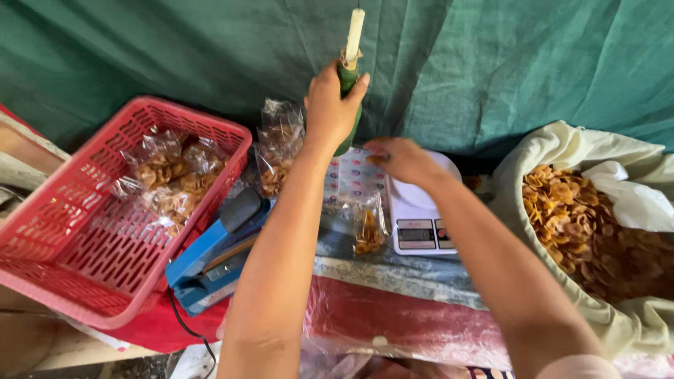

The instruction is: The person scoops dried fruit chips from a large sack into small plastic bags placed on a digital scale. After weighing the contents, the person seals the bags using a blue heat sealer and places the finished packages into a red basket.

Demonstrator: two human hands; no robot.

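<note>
A person's two bare arms reach forward over a cluttered table covered in patterned cloth and clear plastic, with a green tarp hanging behind.

The left hand is closed around a dark green bottle that stands upright at the back of the table; a pale candle is stuck in its neck, so the bottle seems to serve as a candle holder, and the grip appears to steady it. No flame can be made out.

The right hand hovers just beside the bottle, over the back edge of a white kitchen scale, fingers curled around something small; what it pinches is too hidden to tell.

In front of the scale lies a small clear bag partly filled with golden chips, lying between the scale and a blue heat sealer (its cord trails off the table's near edge).

At far left, a red plastic basket is tilted toward the viewer and holds several packets of chips near its upper end. More filled packets stand just behind the sealer, near the bottle.

At far right, a large cream cloth sack sits open, heaped with loose golden chips.
</note>
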